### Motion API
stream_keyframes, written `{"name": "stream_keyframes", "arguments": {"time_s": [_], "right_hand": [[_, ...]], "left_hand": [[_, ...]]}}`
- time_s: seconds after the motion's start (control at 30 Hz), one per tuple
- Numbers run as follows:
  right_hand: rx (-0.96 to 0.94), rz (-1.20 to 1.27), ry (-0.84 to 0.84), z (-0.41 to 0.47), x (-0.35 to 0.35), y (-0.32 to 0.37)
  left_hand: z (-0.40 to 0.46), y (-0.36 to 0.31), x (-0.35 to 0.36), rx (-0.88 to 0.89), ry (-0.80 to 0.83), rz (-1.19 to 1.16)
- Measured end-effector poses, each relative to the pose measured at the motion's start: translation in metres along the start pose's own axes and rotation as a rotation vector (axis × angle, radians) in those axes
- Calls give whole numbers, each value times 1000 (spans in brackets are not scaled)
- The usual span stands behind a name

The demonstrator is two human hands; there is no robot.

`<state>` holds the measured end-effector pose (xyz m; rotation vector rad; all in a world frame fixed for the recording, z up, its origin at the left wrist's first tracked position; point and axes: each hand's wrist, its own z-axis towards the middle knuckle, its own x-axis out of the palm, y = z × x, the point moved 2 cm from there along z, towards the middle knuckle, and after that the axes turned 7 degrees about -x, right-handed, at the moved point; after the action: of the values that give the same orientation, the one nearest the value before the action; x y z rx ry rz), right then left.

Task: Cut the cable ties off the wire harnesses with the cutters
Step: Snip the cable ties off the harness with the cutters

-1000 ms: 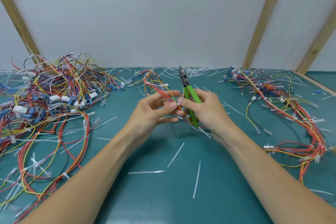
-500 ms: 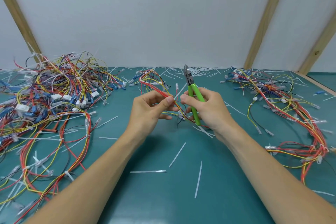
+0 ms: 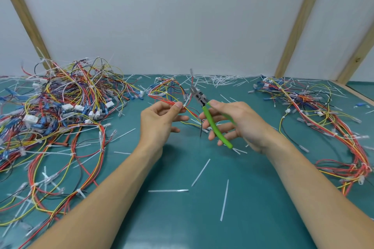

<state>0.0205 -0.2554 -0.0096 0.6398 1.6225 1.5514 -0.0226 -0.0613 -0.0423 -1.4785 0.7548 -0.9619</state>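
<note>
Left hand (image 3: 159,119) pinches harness (image 3: 172,95); right hand (image 3: 234,121) grips cutters (image 3: 212,119) (green-handled).

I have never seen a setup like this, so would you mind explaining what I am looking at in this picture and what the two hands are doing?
There is no machine here: a person works with bare hands, and the single picture comes from a camera worn on their head, looking down at a teal-green table. The left hand pinches a thin bundle of red and yellow wires near a white plastic cable tie. The right hand holds green-handled metal cutters, tips near that tie. A large tangled heap of coloured wire harnesses lies at left, a smaller one at right. Cut white tie strips are scattered across the surface.
</note>
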Motion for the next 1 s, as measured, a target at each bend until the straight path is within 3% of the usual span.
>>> {"name": "stream_keyframes", "arguments": {"time_s": [0.23,0.43,0.73,1.0], "right_hand": [[-94,-457,-128,1,-1,-10],[-99,-441,-113,2,-2,-12],[56,-174,53,0,-4,-8],[42,-188,44,1,-2,-11]], "left_hand": [[3,1,-2,39,-44,18],[3,1,-2,59,-39,21],[6,2,-2,28,-32,1],[7,2,-3,32,-18,9]]}}
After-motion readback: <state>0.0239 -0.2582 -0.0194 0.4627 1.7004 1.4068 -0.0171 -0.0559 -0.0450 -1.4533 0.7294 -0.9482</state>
